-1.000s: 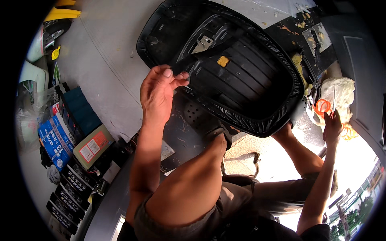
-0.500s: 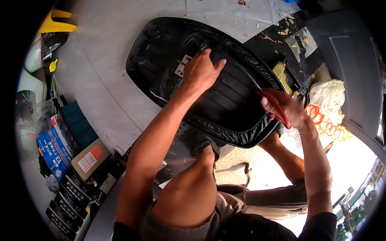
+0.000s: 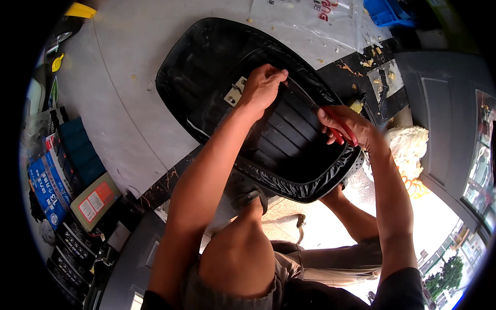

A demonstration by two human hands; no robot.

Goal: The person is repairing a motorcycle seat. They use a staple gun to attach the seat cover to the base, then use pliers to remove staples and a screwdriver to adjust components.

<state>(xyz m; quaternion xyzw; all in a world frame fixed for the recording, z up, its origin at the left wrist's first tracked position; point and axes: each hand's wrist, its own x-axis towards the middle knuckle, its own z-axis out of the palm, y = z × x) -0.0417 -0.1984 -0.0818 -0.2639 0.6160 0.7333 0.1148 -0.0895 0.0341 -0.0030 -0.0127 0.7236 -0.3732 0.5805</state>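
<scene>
The big black seat (image 3: 243, 108) lies upside down across the grey floor (image 3: 119, 103) in front of me, its ribbed plastic underside facing up and its wrinkled black cover wrapped round the near edge, just above my raised knee (image 3: 235, 258). Along my left side stand stacked boxes (image 3: 67, 186), blue, teal and tan, and at the far right sits a lump of pale foam (image 3: 408, 150) beside a dark grey panel (image 3: 444, 119).

My left hand (image 3: 263, 88) rests on the middle of the seat base, knuckles up and fingers curled under, pressed down at the inner rim right beside a small metal bracket (image 3: 235, 95). It looks closed on the edge there, though I cannot tell whether it pinches the cover or only bears on the plastic.

My right hand (image 3: 346, 126) is wrapped round a red-handled tool (image 3: 341, 132) at the seat's right edge, fingers folded tight about the handles; the working end is hidden under my hand.

Half a second ago my left hand lay flat and spread on the ribbed base; now it has bunched into a fist nearer the bracket. My right hand, with the red tool, was at the seat's right rim then too, and has stayed there. A second ago it was off by the foam.
</scene>
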